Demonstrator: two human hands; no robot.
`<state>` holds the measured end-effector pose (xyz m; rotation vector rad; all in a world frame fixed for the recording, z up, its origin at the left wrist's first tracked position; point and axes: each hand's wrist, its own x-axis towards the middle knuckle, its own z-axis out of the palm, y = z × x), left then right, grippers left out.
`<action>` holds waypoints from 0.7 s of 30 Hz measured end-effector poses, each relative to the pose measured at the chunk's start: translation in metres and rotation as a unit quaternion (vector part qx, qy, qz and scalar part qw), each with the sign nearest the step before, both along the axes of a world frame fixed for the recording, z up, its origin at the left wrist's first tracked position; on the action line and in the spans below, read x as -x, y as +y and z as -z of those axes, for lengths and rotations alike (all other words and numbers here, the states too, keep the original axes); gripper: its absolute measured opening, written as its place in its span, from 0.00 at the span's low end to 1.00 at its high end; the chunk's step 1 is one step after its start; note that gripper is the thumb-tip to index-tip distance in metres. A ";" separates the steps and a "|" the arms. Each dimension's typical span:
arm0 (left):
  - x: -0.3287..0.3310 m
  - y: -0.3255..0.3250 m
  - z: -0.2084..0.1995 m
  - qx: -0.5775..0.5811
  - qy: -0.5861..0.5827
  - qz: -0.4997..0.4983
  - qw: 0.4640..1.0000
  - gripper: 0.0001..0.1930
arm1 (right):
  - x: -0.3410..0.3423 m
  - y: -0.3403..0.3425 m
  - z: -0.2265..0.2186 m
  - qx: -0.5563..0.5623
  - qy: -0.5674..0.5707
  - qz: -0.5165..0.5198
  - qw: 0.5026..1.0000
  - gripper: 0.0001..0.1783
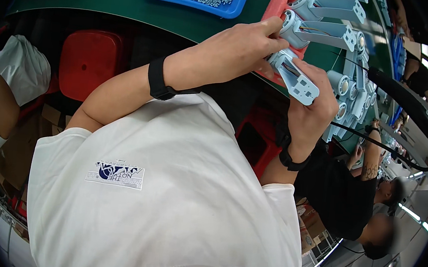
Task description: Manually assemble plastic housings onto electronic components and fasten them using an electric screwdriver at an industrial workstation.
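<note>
A light-blue plastic housing (305,90), long and trough-shaped with thin wires inside, sits in the grip of my right hand (318,103). Its flat end with small square holes points toward me. My left hand (239,49) reaches over the round end of this housing, thumb and forefinger drawn together there. Whatever lies between those fingertips is hidden. Right beside them, a similar housing with a round motor-like end (295,31) rests on a long red holder (277,6), with more of its kind farther along.
A blue tray (224,12) full of small metal screws stands on the green table (108,6). More light-blue parts (340,83) crowd the right, near a black cable (376,140). A red stool (88,64) is at the left. Other people work nearby, one in a black shirt (338,195).
</note>
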<state>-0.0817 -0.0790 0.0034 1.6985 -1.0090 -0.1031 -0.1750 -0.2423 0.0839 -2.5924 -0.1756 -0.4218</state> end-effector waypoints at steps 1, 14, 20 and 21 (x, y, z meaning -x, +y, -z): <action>0.001 -0.001 0.001 -0.001 0.003 0.001 1.000 0.25 | 0.001 -0.001 0.002 -0.001 0.003 0.001 1.000 0.20; -0.056 0.067 -0.036 -0.118 -0.046 -0.064 0.990 0.28 | 0.025 -0.042 0.000 -0.168 -0.017 0.096 0.981 0.20; -0.108 0.071 -0.007 -0.203 -0.174 -0.216 0.939 0.20 | -0.014 -0.111 -0.023 -0.271 -0.480 0.283 0.785 0.13; -0.112 0.069 -0.001 -0.213 -0.122 -0.183 0.952 0.18 | -0.029 -0.117 -0.032 -0.277 -0.491 0.281 0.777 0.13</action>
